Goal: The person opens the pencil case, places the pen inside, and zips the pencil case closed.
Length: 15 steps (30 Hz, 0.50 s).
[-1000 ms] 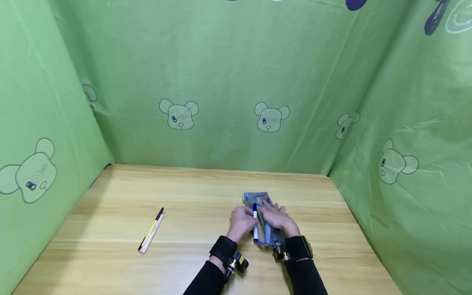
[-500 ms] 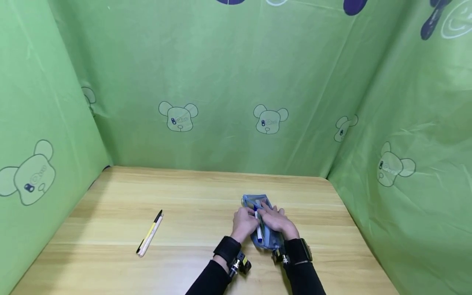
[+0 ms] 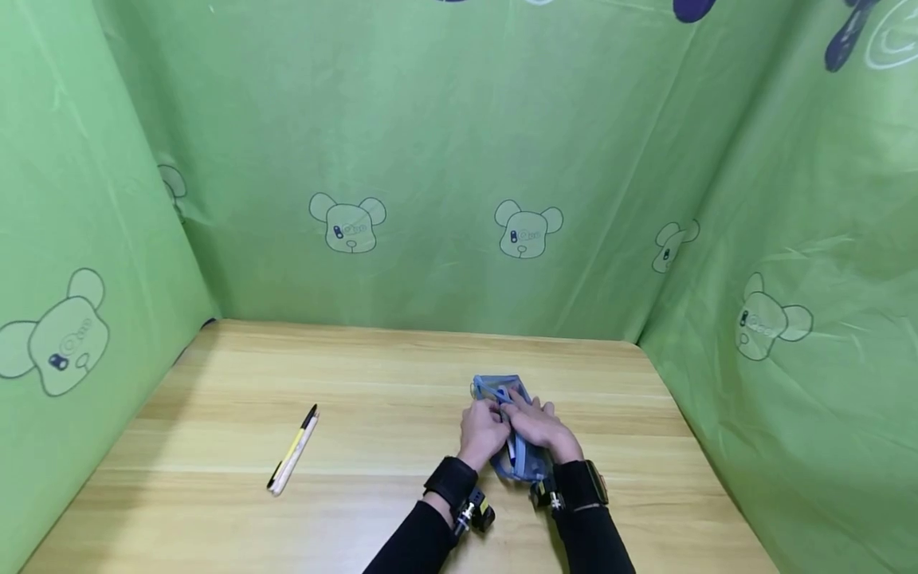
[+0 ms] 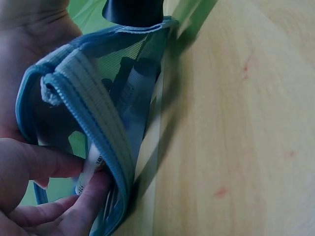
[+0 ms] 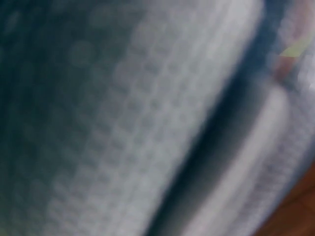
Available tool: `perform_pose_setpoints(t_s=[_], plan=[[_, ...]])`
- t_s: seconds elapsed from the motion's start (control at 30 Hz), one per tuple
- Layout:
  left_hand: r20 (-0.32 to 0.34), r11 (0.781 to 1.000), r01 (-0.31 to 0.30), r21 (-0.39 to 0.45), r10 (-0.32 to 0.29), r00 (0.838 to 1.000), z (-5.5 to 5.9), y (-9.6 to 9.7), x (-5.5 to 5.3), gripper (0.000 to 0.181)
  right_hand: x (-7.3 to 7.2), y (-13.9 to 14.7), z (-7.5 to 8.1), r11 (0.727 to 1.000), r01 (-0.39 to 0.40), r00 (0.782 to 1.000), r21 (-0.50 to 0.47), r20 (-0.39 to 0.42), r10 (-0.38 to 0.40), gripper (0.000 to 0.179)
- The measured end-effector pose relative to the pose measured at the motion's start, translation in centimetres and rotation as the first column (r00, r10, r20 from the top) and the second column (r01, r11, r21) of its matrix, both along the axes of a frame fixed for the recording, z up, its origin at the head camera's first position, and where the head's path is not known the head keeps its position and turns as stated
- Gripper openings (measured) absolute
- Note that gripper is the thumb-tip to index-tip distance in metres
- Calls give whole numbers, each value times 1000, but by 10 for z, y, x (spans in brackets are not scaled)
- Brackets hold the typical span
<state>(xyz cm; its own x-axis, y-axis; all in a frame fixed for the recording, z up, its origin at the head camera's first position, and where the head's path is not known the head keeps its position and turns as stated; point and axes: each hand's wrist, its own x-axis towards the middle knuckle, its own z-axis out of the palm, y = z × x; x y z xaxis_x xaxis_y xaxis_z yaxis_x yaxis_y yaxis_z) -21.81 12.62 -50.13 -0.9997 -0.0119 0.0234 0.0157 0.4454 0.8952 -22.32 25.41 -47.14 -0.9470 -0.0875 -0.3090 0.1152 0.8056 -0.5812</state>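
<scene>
A blue mesh pencil case (image 3: pixel 532 464) lies right of the table's middle, its zip open. My left hand (image 3: pixel 482 434) reaches into the mouth of the case, thumb and fingers pinching a white marker (image 4: pixel 89 169) with a blue cap. Most of that marker is within the case, partly covered by my fingers. My right hand (image 3: pixel 539 424) holds the case at its right side, the thumb near the opening. Through the mesh in the left wrist view, another pale marker (image 4: pixel 132 88) shows inside. Blurred mesh and zip edge fill the right wrist view.
On the left of the wooden table (image 3: pixel 373 383), a yellow-and-black pen (image 3: pixel 295 442) and a white pen (image 3: pixel 296 458) lie side by side. Green cloth (image 3: pixel 430 271) printed with bear heads closes off the back and both sides.
The left hand has moved right with the marker, from over the case's left edge down into its opening. The right hand stays on the case.
</scene>
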Motion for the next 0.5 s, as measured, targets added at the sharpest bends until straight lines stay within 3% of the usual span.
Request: perform_pose_setpoints(t_s=[0.13,0.5], plan=[[-18,1000,-6,8,6,1000,-3,3,-2,3,0,0,0,1000,-5,1000,-1,-1,5,62],[-54,1000,-11,13,12,998,-6,8,-4,17,-1,1,-1,1000,2,1000,-3,8,-2,62]])
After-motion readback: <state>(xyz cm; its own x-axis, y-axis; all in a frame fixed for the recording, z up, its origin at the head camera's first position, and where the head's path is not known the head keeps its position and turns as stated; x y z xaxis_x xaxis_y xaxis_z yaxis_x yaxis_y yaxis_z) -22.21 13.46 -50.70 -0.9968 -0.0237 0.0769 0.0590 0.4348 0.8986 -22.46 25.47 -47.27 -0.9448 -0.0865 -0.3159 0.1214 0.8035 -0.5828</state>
